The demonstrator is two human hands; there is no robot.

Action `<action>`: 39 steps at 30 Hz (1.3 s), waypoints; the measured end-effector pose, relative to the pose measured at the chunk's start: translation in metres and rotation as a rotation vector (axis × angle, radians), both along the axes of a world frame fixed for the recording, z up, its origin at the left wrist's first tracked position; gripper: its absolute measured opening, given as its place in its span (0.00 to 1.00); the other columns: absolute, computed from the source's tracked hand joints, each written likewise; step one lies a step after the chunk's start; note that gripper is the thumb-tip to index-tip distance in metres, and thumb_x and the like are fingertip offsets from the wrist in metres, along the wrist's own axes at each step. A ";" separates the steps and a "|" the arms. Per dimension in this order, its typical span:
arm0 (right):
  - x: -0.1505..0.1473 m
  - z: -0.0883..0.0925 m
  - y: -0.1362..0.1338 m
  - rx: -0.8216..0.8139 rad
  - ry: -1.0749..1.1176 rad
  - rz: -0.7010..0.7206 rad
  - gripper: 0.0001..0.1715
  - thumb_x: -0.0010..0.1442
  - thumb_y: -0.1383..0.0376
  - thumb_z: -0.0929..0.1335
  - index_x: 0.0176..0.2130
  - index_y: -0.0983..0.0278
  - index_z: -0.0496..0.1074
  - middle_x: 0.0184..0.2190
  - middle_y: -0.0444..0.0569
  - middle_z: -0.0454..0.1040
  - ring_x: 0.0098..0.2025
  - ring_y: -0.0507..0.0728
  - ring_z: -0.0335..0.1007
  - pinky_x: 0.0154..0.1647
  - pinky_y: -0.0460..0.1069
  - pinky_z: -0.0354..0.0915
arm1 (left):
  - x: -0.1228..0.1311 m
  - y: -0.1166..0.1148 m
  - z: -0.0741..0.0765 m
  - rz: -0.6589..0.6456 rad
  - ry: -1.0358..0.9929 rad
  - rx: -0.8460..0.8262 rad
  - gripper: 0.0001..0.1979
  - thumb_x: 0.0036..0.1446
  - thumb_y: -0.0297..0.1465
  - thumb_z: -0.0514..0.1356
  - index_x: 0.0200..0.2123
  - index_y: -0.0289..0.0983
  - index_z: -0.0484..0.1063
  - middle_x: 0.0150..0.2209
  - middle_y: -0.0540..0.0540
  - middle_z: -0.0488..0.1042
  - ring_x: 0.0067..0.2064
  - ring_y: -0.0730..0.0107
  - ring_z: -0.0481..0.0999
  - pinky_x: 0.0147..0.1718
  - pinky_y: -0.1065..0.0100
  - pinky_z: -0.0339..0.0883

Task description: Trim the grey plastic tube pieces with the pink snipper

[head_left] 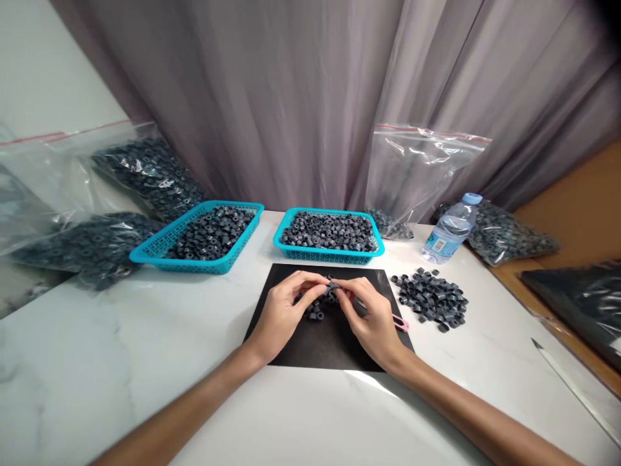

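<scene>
Over a black mat [320,349], my left hand [291,304] and my right hand [369,310] meet, fingertips pinched together. Between them is a small dark grey ring-shaped part [332,287], partly covered by the fingers; both hands grip it. Several more loose grey parts [316,316] lie on the mat beneath and between the hands. A pink-handled cutter [400,323] pokes out from behind my right hand, its other end hidden. To the right of the mat, a heap of grey parts [431,298] rests on the white table.
Two turquoise baskets [228,264] [330,257] of grey parts stand behind the mat. Clear zip bags [150,175] [407,168] hold more parts. A water bottle [451,230] stands at the right. A long pointed blade-like strip [572,385] lies near the right edge.
</scene>
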State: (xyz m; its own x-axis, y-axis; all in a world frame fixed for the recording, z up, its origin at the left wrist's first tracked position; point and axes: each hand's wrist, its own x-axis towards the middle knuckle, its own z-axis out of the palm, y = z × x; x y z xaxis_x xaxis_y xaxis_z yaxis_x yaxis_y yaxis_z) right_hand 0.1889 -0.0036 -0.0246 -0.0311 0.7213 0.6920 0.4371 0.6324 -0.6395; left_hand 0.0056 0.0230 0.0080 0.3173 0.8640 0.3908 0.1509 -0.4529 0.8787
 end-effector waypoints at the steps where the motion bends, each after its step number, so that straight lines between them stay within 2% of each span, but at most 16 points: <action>1: 0.000 0.000 0.000 0.000 0.001 0.001 0.14 0.69 0.69 0.65 0.52 0.60 0.74 0.35 0.47 0.74 0.37 0.56 0.69 0.39 0.51 0.67 | 0.000 0.000 0.000 -0.001 -0.012 -0.012 0.07 0.65 0.35 0.62 0.42 0.40 0.77 0.43 0.49 0.80 0.46 0.65 0.80 0.49 0.67 0.74; 9: 0.000 0.000 -0.002 0.002 -0.001 0.025 0.16 0.71 0.70 0.63 0.55 0.59 0.72 0.37 0.48 0.74 0.38 0.55 0.69 0.41 0.51 0.66 | 0.002 -0.003 0.001 0.015 0.056 0.067 0.07 0.68 0.32 0.59 0.43 0.40 0.78 0.44 0.48 0.78 0.48 0.66 0.79 0.50 0.67 0.73; 15: 0.001 -0.001 -0.002 0.010 -0.013 0.037 0.18 0.71 0.71 0.63 0.57 0.58 0.70 0.38 0.48 0.74 0.39 0.55 0.68 0.41 0.51 0.66 | 0.004 -0.007 0.002 -0.016 0.039 0.082 0.07 0.62 0.32 0.66 0.44 0.40 0.78 0.46 0.48 0.76 0.43 0.69 0.80 0.47 0.68 0.75; 19: 0.001 -0.001 -0.003 0.029 -0.045 0.035 0.19 0.71 0.71 0.62 0.58 0.58 0.70 0.37 0.48 0.73 0.38 0.56 0.68 0.41 0.52 0.66 | 0.004 -0.008 0.001 0.012 0.049 0.086 0.06 0.63 0.30 0.64 0.44 0.40 0.75 0.44 0.49 0.77 0.42 0.70 0.80 0.47 0.68 0.75; 22: 0.001 0.000 -0.003 0.034 -0.051 0.030 0.19 0.71 0.71 0.62 0.58 0.58 0.69 0.36 0.47 0.72 0.38 0.56 0.68 0.40 0.51 0.66 | 0.006 -0.008 0.001 0.001 0.033 0.053 0.09 0.63 0.30 0.64 0.47 0.40 0.73 0.45 0.48 0.78 0.45 0.68 0.80 0.48 0.67 0.74; 28: -0.001 -0.004 -0.003 -0.022 -0.014 0.019 0.14 0.70 0.69 0.64 0.55 0.60 0.67 0.39 0.47 0.73 0.38 0.54 0.70 0.41 0.50 0.68 | 0.006 -0.010 0.003 -0.008 0.035 0.024 0.09 0.64 0.30 0.63 0.47 0.41 0.72 0.46 0.48 0.78 0.46 0.68 0.80 0.48 0.67 0.74; 35: -0.001 -0.004 -0.003 -0.042 0.019 -0.003 0.07 0.70 0.67 0.64 0.49 0.60 0.67 0.39 0.47 0.73 0.38 0.54 0.72 0.41 0.49 0.70 | 0.005 -0.008 0.005 0.046 0.080 0.058 0.08 0.64 0.30 0.63 0.46 0.41 0.75 0.45 0.48 0.80 0.47 0.67 0.79 0.50 0.66 0.72; 39: -0.001 -0.004 -0.003 -0.052 0.007 -0.005 0.08 0.70 0.67 0.64 0.49 0.60 0.68 0.40 0.48 0.74 0.39 0.54 0.72 0.42 0.50 0.70 | 0.006 -0.005 0.005 -0.007 -0.044 -0.074 0.09 0.63 0.33 0.64 0.46 0.40 0.75 0.45 0.47 0.80 0.48 0.65 0.80 0.51 0.63 0.73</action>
State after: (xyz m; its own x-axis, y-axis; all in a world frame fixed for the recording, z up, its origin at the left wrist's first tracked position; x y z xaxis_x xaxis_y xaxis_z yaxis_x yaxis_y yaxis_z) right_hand 0.1875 -0.0065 -0.0281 -0.0223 0.7564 0.6537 0.4353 0.5960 -0.6748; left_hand 0.0114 0.0178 0.0131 0.3075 0.8888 0.3398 0.1082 -0.3874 0.9155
